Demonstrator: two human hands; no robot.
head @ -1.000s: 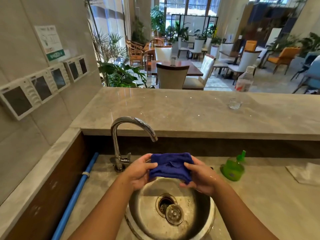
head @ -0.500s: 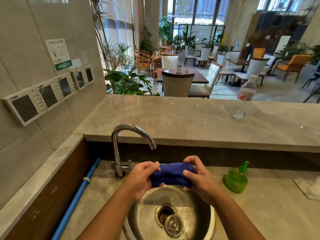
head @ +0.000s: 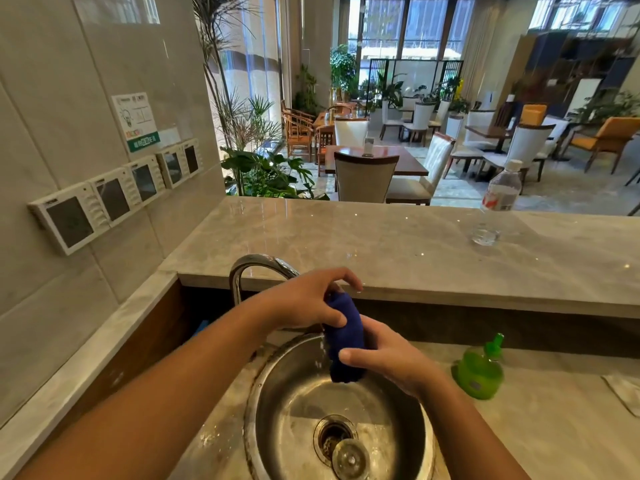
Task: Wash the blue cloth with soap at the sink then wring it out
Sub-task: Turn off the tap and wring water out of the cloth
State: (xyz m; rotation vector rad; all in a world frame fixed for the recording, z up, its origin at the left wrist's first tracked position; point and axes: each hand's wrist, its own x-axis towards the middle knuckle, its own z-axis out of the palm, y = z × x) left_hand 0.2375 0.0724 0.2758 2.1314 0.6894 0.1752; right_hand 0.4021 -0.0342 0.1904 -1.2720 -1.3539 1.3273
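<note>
The blue cloth [head: 345, 337] is rolled into a thick upright twist above the round steel sink [head: 277, 393]. My left hand [head: 308, 297] grips its upper end, in front of the faucet [head: 258, 268]. Around the lower part closes my right hand [head: 384, 358], with the cloth's tail hanging out below it. Drops of water fall from the cloth's left side into the basin. A green soap bottle [head: 479, 370] stands on the counter to the right of the sink.
The sink's drain [head: 334, 439] has a loose stopper [head: 350, 459] beside it. A raised marble ledge [head: 381, 244] behind the sink carries a water bottle [head: 500, 192] and a small glass [head: 485, 233]. Wall panels [head: 114, 199] line the left; a pale cloth [head: 623, 393] lies far right.
The cloth went from a flat fold held level between both hands to an upright twisted roll. My left hand rose to its top, my right hand dropped lower, and water now drips.
</note>
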